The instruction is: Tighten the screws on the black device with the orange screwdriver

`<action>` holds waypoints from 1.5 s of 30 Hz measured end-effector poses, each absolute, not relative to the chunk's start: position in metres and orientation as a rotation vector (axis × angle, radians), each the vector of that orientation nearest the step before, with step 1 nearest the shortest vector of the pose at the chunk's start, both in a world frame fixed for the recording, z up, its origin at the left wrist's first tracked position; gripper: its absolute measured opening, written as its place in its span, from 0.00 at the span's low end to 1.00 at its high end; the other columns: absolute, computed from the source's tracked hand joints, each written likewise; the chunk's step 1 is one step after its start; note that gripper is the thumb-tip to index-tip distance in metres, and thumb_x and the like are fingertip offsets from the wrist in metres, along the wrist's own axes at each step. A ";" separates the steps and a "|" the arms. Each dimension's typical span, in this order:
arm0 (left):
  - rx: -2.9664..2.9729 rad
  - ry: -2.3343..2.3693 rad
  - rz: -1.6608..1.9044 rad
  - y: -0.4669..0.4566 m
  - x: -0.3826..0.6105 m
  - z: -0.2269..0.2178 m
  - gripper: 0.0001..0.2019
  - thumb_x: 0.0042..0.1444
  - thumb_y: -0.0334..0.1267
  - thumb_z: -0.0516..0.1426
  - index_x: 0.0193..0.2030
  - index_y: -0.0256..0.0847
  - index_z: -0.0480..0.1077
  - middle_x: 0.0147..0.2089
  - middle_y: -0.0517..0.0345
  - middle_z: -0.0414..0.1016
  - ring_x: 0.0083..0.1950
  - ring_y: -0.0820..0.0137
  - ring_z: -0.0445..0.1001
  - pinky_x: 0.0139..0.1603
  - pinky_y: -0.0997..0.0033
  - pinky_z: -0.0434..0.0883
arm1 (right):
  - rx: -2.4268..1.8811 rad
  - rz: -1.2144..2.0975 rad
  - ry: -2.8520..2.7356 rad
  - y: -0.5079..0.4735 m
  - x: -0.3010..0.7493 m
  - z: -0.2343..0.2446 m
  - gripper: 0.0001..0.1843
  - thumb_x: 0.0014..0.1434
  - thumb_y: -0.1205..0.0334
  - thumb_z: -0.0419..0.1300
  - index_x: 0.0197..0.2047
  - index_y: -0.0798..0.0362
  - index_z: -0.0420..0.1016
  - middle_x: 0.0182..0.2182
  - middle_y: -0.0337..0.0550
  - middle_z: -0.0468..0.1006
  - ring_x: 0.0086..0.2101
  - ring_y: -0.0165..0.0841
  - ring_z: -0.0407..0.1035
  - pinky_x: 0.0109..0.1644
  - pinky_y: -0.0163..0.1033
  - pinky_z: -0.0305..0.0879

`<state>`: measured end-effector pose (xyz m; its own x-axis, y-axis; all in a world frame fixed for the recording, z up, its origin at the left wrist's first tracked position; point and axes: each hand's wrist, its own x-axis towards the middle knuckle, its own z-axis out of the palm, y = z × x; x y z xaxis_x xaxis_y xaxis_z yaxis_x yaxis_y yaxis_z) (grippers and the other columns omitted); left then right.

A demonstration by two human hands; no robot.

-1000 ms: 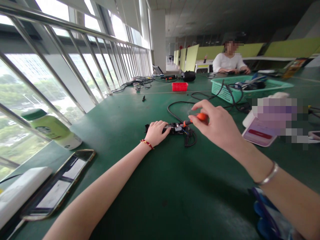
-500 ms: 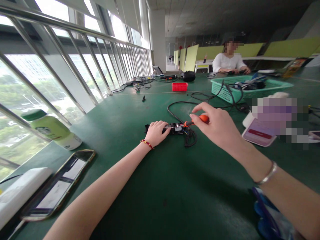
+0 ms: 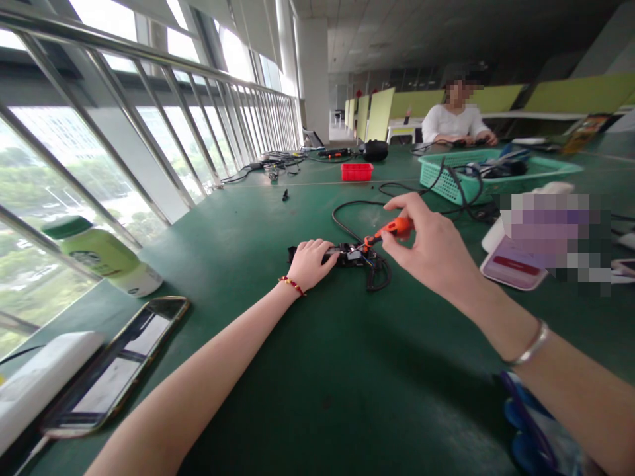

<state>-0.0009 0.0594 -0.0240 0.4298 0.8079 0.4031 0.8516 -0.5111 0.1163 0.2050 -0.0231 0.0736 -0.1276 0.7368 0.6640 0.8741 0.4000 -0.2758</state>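
My left hand (image 3: 311,264) is closed over the left part of an opened black device (image 3: 354,256), pressing it against the green tabletop. Small metal parts and thin coloured wires show inside its uncovered right end, and a black cable loops beside it. An orange-and-black screwdriver (image 3: 395,227) is in my right hand (image 3: 429,241), its handle between the thumb and fingers, the index finger arched above. Its shaft slants down left to the device's exposed end; where exactly the tip touches is too small to tell.
Beyond my hands are a red box (image 3: 356,172) and a teal basket (image 3: 446,178) holding tools and cables. A bottle (image 3: 102,254) and phone (image 3: 119,370) lie left; another phone (image 3: 516,264) lies right. A person in white (image 3: 454,123) sits across the table.
The screwdriver's handle has turned and tilted up a little in my right hand, showing more of its orange side. My left hand and the device stay in place.
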 end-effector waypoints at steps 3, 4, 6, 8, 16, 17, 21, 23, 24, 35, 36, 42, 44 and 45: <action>-2.560 -1.496 -0.631 0.060 -0.001 -0.025 0.16 0.64 0.46 0.47 0.46 0.40 0.70 0.43 0.54 0.74 0.45 0.63 0.71 0.49 0.61 0.63 | -1.368 -0.235 -1.906 -0.023 0.205 0.073 0.14 0.53 0.60 0.58 0.44 0.52 0.68 0.25 0.39 0.73 0.22 0.32 0.64 0.28 0.35 0.56; -2.558 -1.497 -0.630 0.060 -0.002 -0.025 0.16 0.64 0.46 0.47 0.46 0.40 0.70 0.43 0.54 0.74 0.45 0.63 0.71 0.49 0.61 0.63 | -1.400 -0.220 -1.920 -0.022 0.205 0.073 0.12 0.54 0.58 0.57 0.42 0.51 0.69 0.21 0.38 0.71 0.21 0.32 0.63 0.27 0.35 0.54; -2.554 -1.495 -0.630 0.060 -0.002 -0.025 0.16 0.64 0.46 0.46 0.46 0.40 0.70 0.43 0.54 0.74 0.45 0.63 0.71 0.49 0.61 0.63 | -1.454 -0.210 -1.939 -0.022 0.205 0.072 0.10 0.57 0.53 0.56 0.37 0.50 0.71 0.16 0.36 0.66 0.19 0.32 0.62 0.25 0.35 0.52; -2.553 -1.492 -0.630 0.060 -0.001 -0.025 0.16 0.64 0.46 0.46 0.46 0.40 0.69 0.43 0.54 0.74 0.45 0.63 0.71 0.49 0.61 0.63 | -1.426 -0.243 -1.938 -0.022 0.205 0.072 0.10 0.57 0.54 0.55 0.38 0.50 0.71 0.17 0.36 0.67 0.20 0.32 0.62 0.26 0.35 0.53; -2.554 -1.498 -0.620 0.059 -0.001 -0.025 0.16 0.64 0.46 0.46 0.47 0.41 0.69 0.44 0.54 0.74 0.45 0.63 0.70 0.49 0.61 0.63 | -1.389 -0.208 -1.960 -0.020 0.206 0.070 0.10 0.56 0.57 0.55 0.40 0.51 0.71 0.20 0.38 0.70 0.23 0.34 0.65 0.30 0.37 0.57; -2.554 -1.496 -0.623 0.059 -0.001 -0.025 0.16 0.64 0.46 0.46 0.47 0.41 0.69 0.43 0.54 0.74 0.45 0.63 0.70 0.49 0.61 0.63 | -1.416 -0.180 -1.968 -0.020 0.206 0.070 0.10 0.57 0.55 0.54 0.37 0.50 0.72 0.18 0.37 0.68 0.23 0.34 0.65 0.29 0.36 0.56; -2.556 -1.489 -0.631 0.059 -0.002 -0.025 0.16 0.65 0.46 0.46 0.47 0.40 0.69 0.43 0.53 0.74 0.45 0.63 0.70 0.49 0.61 0.63 | -1.370 -0.205 -1.923 -0.020 0.206 0.070 0.12 0.56 0.57 0.56 0.42 0.51 0.71 0.22 0.38 0.71 0.23 0.33 0.65 0.28 0.36 0.56; -2.560 -1.488 -0.632 0.059 -0.002 -0.025 0.16 0.65 0.46 0.46 0.47 0.40 0.69 0.43 0.53 0.74 0.45 0.63 0.70 0.49 0.61 0.63 | -1.302 -0.229 -1.914 -0.020 0.206 0.071 0.15 0.54 0.61 0.56 0.45 0.52 0.69 0.28 0.41 0.74 0.24 0.32 0.65 0.31 0.36 0.58; -2.560 -1.489 -0.634 0.059 -0.002 -0.025 0.16 0.65 0.46 0.46 0.47 0.40 0.69 0.43 0.53 0.74 0.45 0.63 0.71 0.49 0.61 0.63 | -1.283 -0.235 -1.921 -0.020 0.206 0.071 0.15 0.53 0.62 0.57 0.45 0.53 0.69 0.30 0.42 0.75 0.25 0.32 0.66 0.32 0.36 0.59; -2.554 -1.486 -0.635 0.059 -0.002 -0.025 0.16 0.64 0.46 0.46 0.47 0.41 0.69 0.43 0.54 0.74 0.45 0.63 0.71 0.49 0.61 0.63 | -1.220 -0.219 -1.948 -0.022 0.204 0.071 0.16 0.53 0.63 0.57 0.46 0.51 0.69 0.32 0.43 0.76 0.32 0.36 0.70 0.39 0.39 0.62; -2.558 -1.488 -0.635 0.059 -0.002 -0.025 0.16 0.64 0.46 0.46 0.47 0.41 0.69 0.43 0.54 0.74 0.46 0.63 0.71 0.49 0.61 0.63 | -1.206 -0.218 -1.957 -0.022 0.205 0.070 0.16 0.53 0.63 0.57 0.47 0.51 0.68 0.32 0.43 0.76 0.32 0.36 0.70 0.41 0.40 0.62; -2.556 -1.499 -0.630 0.058 -0.002 -0.023 0.16 0.64 0.46 0.46 0.46 0.41 0.69 0.43 0.53 0.74 0.45 0.63 0.71 0.50 0.61 0.63 | -1.361 -0.188 -1.977 -0.022 0.205 0.068 0.10 0.57 0.54 0.56 0.38 0.50 0.73 0.21 0.39 0.71 0.27 0.36 0.68 0.34 0.38 0.60; -2.557 -1.494 -0.627 0.058 -0.002 -0.024 0.16 0.64 0.46 0.46 0.46 0.41 0.69 0.43 0.53 0.74 0.45 0.63 0.71 0.50 0.61 0.63 | -1.299 -0.206 -1.963 -0.022 0.204 0.069 0.12 0.56 0.58 0.56 0.43 0.51 0.71 0.26 0.41 0.74 0.29 0.36 0.69 0.36 0.38 0.61; -2.557 -1.491 -0.630 0.058 -0.002 -0.024 0.16 0.64 0.46 0.46 0.46 0.41 0.69 0.43 0.53 0.74 0.46 0.63 0.71 0.50 0.61 0.63 | -1.256 -0.211 -1.958 -0.022 0.204 0.069 0.14 0.54 0.60 0.57 0.45 0.52 0.70 0.29 0.43 0.75 0.31 0.36 0.70 0.38 0.39 0.62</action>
